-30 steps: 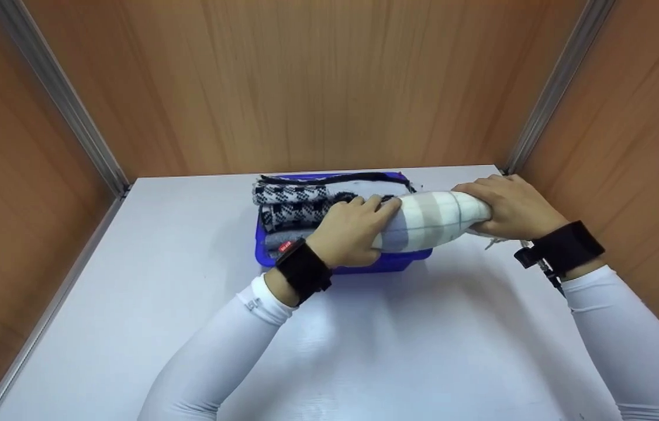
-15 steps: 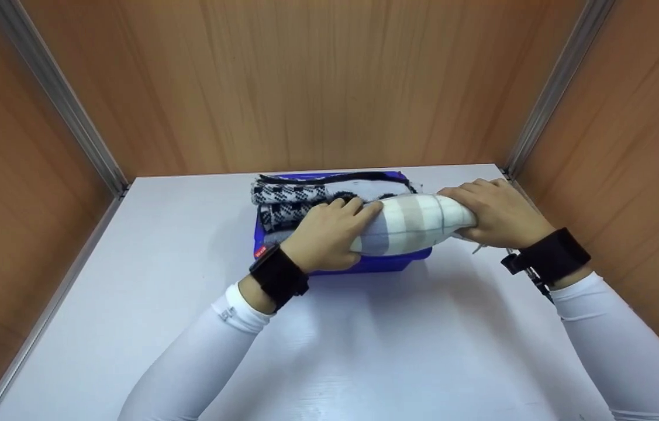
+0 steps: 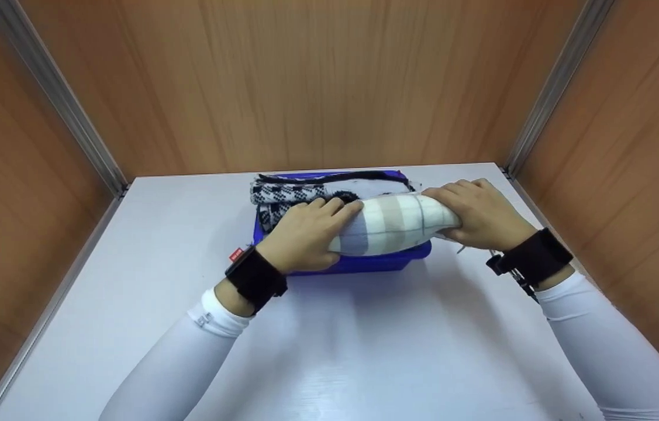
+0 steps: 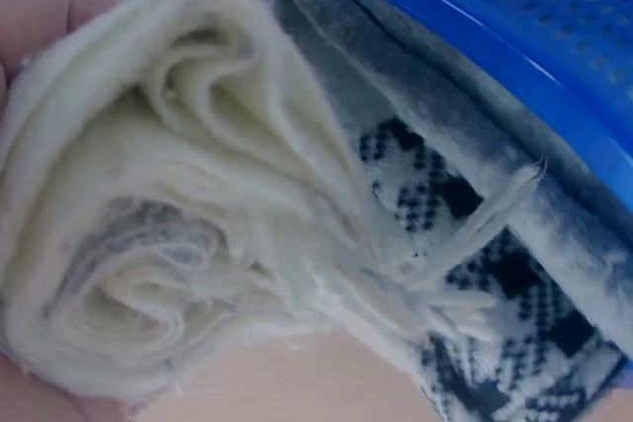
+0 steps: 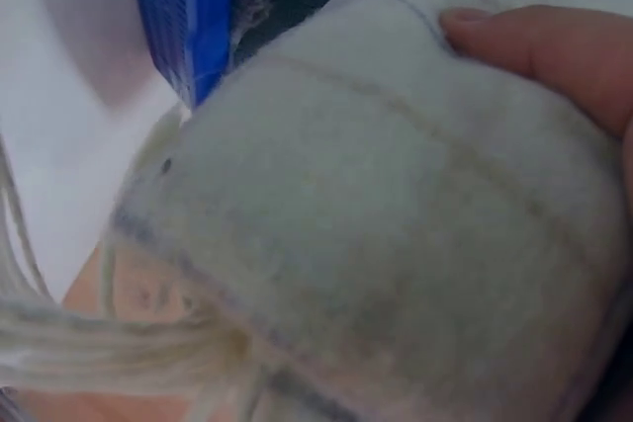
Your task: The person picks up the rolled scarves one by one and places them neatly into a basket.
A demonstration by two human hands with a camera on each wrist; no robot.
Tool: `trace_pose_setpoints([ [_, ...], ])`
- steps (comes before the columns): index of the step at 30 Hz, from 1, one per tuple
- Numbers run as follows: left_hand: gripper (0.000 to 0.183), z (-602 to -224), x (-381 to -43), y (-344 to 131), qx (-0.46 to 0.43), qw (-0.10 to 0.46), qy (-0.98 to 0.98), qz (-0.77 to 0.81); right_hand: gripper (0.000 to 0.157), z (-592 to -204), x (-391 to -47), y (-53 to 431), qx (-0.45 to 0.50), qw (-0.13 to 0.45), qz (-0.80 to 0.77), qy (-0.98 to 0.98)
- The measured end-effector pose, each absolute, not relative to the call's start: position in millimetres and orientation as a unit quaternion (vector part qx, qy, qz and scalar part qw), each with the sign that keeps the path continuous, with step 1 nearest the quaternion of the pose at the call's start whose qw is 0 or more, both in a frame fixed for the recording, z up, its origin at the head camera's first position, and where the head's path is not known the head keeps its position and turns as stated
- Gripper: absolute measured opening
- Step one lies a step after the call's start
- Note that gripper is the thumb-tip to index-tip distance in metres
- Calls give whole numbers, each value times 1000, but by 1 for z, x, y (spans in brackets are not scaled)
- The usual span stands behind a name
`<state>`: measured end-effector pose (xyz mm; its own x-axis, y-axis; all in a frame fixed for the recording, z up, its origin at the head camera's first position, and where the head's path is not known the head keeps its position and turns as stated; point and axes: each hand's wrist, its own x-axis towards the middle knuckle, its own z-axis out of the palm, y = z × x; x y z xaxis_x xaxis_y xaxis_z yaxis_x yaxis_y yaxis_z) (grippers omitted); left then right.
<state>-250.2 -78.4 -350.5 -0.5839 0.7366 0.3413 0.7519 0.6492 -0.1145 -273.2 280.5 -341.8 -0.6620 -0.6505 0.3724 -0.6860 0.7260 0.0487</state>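
A rolled, cream plaid scarf (image 3: 393, 225) with beige and blue checks is held level above the front of a blue basket (image 3: 358, 266). My left hand (image 3: 309, 234) grips its left end, and my right hand (image 3: 481, 213) grips the right end. The left wrist view shows the spiral end of the scarf roll (image 4: 129, 294) with loose fringe (image 4: 455, 313) hanging over a grey and black patterned cloth (image 4: 514, 284). In the right wrist view, a fingertip (image 5: 495, 32) presses the soft fabric, and tassels (image 5: 119, 343) stick out at the lower left.
Black-and-white checked rolls (image 3: 288, 190) lie in the back of the basket. A wooden back panel (image 3: 329, 88) rises behind the white table (image 3: 177, 245), with wooden side panels left and right.
Both hands have moved left with the rolled scarf, which shifts from the basket's right side to over its front middle. The basket has hardly moved.
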Motion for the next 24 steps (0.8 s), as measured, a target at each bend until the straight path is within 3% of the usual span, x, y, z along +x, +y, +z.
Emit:
trace_pose_setpoints([
  [24,93,-355,-253,-137,-408,157,-898,-45,72,-356,-276,234,413,197,75,-886],
])
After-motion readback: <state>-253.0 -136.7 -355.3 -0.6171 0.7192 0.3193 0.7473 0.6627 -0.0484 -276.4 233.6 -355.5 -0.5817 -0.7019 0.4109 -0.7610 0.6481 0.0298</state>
